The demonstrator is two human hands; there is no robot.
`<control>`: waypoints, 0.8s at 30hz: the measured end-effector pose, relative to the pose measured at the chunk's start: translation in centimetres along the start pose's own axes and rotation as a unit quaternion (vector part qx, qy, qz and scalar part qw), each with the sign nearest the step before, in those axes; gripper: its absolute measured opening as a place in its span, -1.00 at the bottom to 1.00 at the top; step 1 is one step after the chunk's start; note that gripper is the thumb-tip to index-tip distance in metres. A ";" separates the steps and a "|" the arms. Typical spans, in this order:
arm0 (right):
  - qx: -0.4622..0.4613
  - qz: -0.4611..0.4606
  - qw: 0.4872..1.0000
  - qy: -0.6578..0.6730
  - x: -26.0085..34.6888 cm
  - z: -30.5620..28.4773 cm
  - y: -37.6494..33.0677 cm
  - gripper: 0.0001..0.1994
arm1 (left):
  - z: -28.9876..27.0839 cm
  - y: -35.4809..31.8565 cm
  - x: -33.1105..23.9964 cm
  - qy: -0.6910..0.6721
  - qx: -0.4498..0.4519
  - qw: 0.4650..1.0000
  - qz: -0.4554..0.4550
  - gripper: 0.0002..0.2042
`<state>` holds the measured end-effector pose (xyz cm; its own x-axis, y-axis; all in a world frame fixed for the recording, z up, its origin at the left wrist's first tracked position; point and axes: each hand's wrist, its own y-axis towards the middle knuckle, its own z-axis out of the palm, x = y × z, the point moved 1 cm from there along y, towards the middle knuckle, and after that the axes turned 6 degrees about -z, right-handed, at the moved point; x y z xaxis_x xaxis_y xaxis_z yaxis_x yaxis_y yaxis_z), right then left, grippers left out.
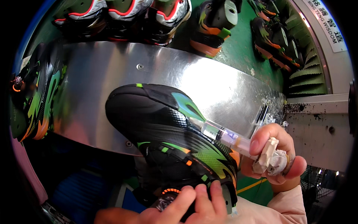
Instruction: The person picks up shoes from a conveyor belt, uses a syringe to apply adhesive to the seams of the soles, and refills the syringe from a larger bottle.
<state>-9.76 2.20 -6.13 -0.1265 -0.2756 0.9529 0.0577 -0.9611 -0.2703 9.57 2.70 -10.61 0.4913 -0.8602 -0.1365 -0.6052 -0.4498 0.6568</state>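
A black athletic shoe (149, 112) with green and orange panels lies tilted on its side, its toe toward the upper left. My left hand (201, 205) grips it by the collar, fingers bent over the ankle opening. In my closed right hand (276, 153) is a clear syringe (227, 137) with whitish, crusted residue around its plunger end. Its pale tapered nozzle (195, 122) meets the shoe's side near the seam between upper and sole, below a blue-green sole panel. Whether the tip touches cannot be made out.
Below the shoe runs a shiny metal shelf (89, 93). Another black-green shoe (41, 100) stands at its left end. Beyond lies a green conveyor belt (244, 48) carrying grey-red shoes (167, 22) and black-orange shoes (212, 30). A slim black-tipped tool (261, 117) rests by the right hand.
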 end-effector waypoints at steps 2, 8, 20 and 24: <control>-0.004 0.041 0.999 0.017 0.0 -0.5 -0.8 -0.13 | -0.7 -0.3 0.7 0.002 0.048 0.998 0.047 -0.81; 0.055 0.032 0.988 0.138 -2.2 -4.5 -5.7 -0.05 | -1.7 -1.4 0.1 0.000 0.098 0.994 0.053 -0.85; -0.034 0.156 0.980 -0.117 3.2 -2.7 -6.3 -0.05 | -1.4 -3.5 -0.9 0.027 0.102 0.992 0.062 -0.88; -0.043 0.206 0.956 -0.203 5.0 -0.9 -2.9 -0.07 | -1.4 -3.0 -0.7 0.020 0.096 0.993 0.070 -0.90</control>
<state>-11.49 3.58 -0.74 0.2848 -0.6179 0.7329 -0.0634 -0.7750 -0.6288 11.90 5.01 -11.49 0.4161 -0.9091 -0.0223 -0.7760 -0.3678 0.5125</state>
